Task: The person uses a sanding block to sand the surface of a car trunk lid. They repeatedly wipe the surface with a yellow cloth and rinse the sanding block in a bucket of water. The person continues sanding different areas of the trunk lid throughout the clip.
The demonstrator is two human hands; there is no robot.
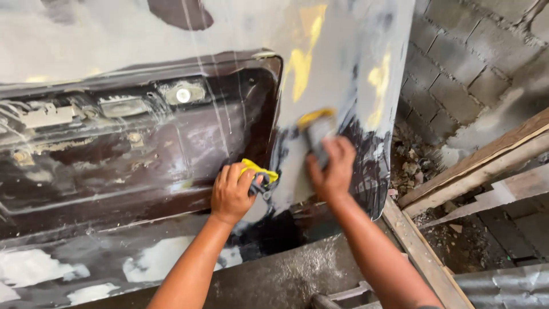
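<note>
My left hand (231, 193) is closed around a yellow cloth (260, 171) pressed against the wet, dark rear panel of a car (114, 160). My right hand (330, 167) grips a grey sanding block with a yellow top (314, 127) and holds it flat on the pale grey filler area (337, 51) beside the recess. Yellow putty patches (303, 63) show through the sanded surface above the block. Water streaks run down the panel.
A recessed plate area with a round fitting (183, 95) lies to the left. A grey block wall (469, 63) rises at right, rubble at its foot. Wooden planks (474, 166) slope along the right side. A wet bumper ledge (274, 274) lies below my arms.
</note>
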